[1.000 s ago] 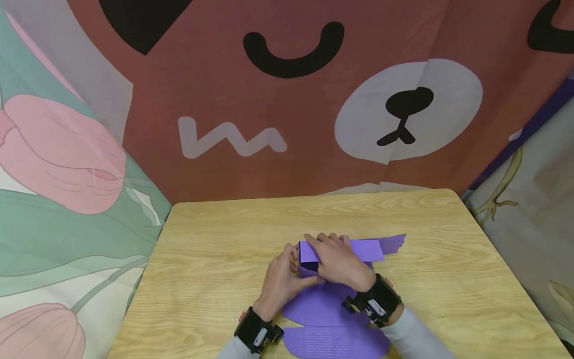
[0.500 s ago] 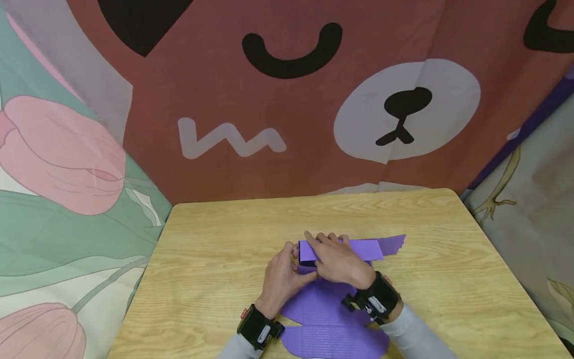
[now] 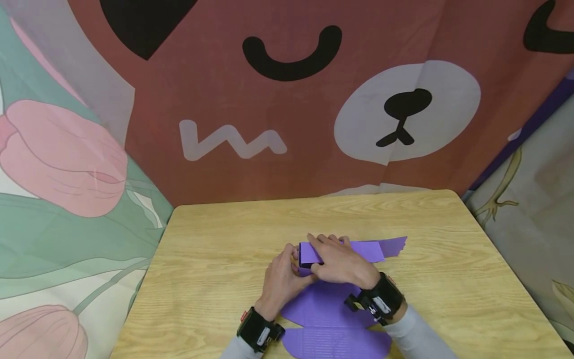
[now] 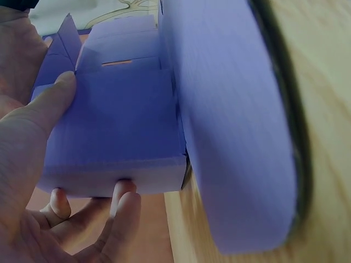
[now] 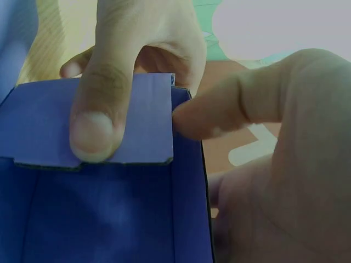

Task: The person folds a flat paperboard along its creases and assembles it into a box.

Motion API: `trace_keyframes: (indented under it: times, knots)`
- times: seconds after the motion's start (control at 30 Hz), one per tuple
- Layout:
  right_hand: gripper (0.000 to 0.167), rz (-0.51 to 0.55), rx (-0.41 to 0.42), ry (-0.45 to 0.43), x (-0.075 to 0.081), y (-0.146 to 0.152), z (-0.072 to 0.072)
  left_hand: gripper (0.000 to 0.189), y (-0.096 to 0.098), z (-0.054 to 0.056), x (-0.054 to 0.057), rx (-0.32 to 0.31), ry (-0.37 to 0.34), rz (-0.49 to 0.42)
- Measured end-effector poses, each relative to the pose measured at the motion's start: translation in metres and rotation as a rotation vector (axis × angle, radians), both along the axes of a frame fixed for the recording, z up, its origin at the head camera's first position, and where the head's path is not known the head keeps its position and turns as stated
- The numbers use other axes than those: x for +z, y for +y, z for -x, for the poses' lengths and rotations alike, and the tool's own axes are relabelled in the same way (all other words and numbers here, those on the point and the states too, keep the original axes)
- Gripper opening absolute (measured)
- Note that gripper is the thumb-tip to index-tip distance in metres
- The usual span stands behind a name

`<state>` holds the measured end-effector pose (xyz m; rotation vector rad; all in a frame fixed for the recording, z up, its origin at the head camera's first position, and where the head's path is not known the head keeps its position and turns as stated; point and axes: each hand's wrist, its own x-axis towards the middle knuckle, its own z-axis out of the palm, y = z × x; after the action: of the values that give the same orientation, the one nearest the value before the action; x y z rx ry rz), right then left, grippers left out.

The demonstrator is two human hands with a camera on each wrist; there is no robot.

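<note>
A purple cardboard box (image 3: 368,251), partly folded, stands near the middle of the table with its dark inside partly showing. My left hand (image 3: 280,283) grips its left end, the thumb on the near panel (image 4: 120,120) and the fingertips against the end wall (image 4: 153,178). The left thumb also presses on an end flap (image 5: 148,120) in the right wrist view. Across the top lies my right hand (image 3: 342,262), fingers over the far edge and thumb on the near side, holding the wall. Its palm hides part of the box.
The box's flat notched lid (image 3: 336,343) spreads toward me over the wooden table (image 3: 215,249). A purple side flap (image 3: 394,246) sticks out at the right. Behind the table hangs a printed bear cloth (image 3: 233,184).
Both hands keep their hold on the box. The dark gap under its top panel has narrowed since a second ago, and the left thumb has shifted slightly left.
</note>
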<state>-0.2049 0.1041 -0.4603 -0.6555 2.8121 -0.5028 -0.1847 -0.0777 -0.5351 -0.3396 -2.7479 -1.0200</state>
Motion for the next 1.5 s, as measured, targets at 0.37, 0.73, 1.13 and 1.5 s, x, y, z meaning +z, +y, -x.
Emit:
trace_keyframes:
  times: [0.37,0.73,1.13,1.5]
  knots:
    - [0.055,0.228,0.016,0.072,-0.005,0.029,-0.002,0.094,0.005,0.003,-0.002,0.036,-0.002,0.005]
    - [0.053,0.223,0.065,0.224,-0.016,0.047,-0.006,0.07,0.008,0.007,-0.002,0.034,0.125,0.033]
    - [0.054,0.223,0.048,0.251,-0.019,0.046,-0.009,0.054,0.013,0.011,-0.006,0.065,0.186,0.085]
    - [0.053,0.239,0.052,0.282,-0.022,0.044,-0.008,0.045,0.02,0.011,-0.002,0.141,0.231,0.15]
